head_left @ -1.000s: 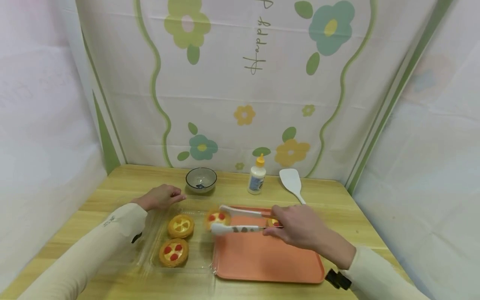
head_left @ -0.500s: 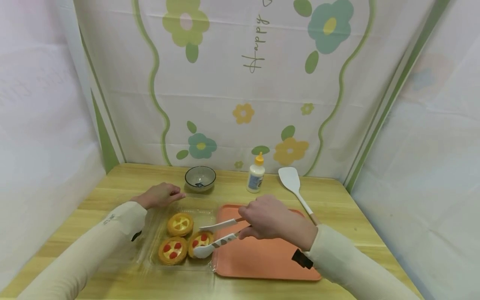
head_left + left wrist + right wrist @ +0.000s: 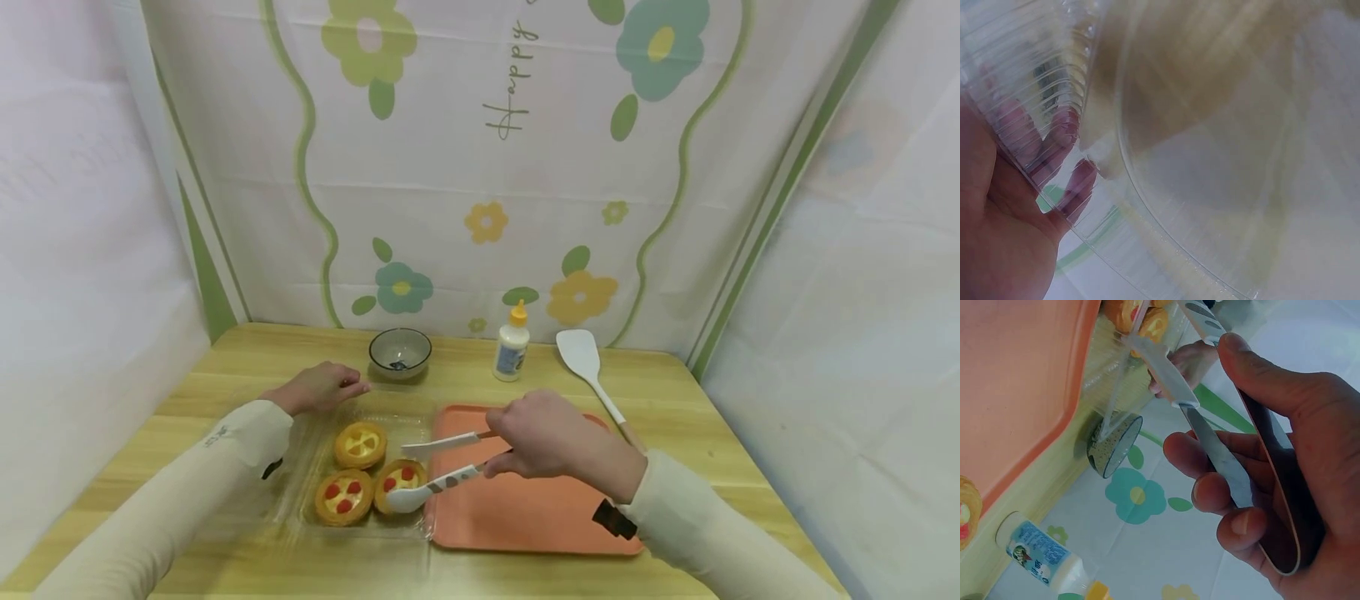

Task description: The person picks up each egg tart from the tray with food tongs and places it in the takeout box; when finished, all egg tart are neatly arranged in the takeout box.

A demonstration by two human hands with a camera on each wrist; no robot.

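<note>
My left hand holds the edge of a clear plastic lid; its fingers show through the plastic in the left wrist view. My right hand grips kitchen tongs with white heads, whose arms are spread apart. The lower tong head lies over the near edge of a raspberry-topped egg tart in the clear plastic container. Beside it in the container sit another raspberry tart and a yellow-topped tart. One more tart is on the orange tray, hidden behind my right hand in the head view.
A small bowl stands behind the container. A white bottle with an orange cap and a white spatula are at the back of the wooden table. Printed cloth walls enclose the back and sides.
The tongs have carried a raspberry tart left and down from above the tray's edge into the container, and their arms have spread off it. The left hand has stayed in place.
</note>
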